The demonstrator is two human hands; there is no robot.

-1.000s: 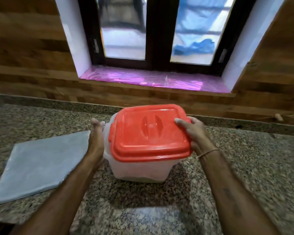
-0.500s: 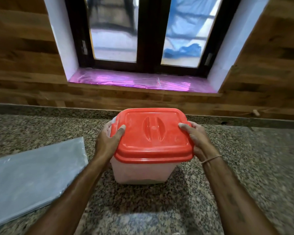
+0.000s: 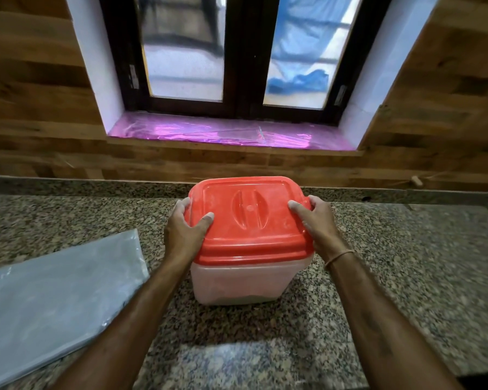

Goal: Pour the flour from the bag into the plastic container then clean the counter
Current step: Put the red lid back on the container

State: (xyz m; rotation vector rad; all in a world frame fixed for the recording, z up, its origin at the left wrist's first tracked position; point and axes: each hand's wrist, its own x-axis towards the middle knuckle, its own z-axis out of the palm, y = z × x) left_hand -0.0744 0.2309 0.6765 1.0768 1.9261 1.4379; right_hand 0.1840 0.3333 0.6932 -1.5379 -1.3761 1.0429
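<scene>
**One lidded container, both hands at the lid**

Item 1: plastic container [image 3: 245, 282], translucent white tub, standing upright on the granite counter [image 3: 406, 277] near the middle, just short of the raised back edge below the window [image 3: 237, 52]. A pale band shows through the lowest part of the wall; this may be flour, though the wall is too cloudy to be sure. Judged fairly light if so little is in it, with thin walls that would flex under a hard squeeze. Best taken by the two opposite sides under the lid's rim, or from below if it proves heavier.

Item 2: red lid [image 3: 251, 218], seated on the tub, moulded grip at its centre, surface dusted pale. Stiff at the rim, smooth, likely a press fit (expect it to resist and then give all at once). Lifting the tub by the lid alone is risky.

Item 3: left hand [image 3: 185, 232], clasped on the lid's left edge, thumb lying on top, fingers wrapped over the far corner.

Item 4: right hand [image 3: 317, 220], clasped on the lid's right edge in the same manner, a thin band at the wrist. The two hands are apart, one to each side.

Item 5: grey plastic bag [image 3: 54, 299], lying flat and limp on the counter to the left, clear of the tub. Appears empty; thin, slippery, weightless in handling.
</scene>
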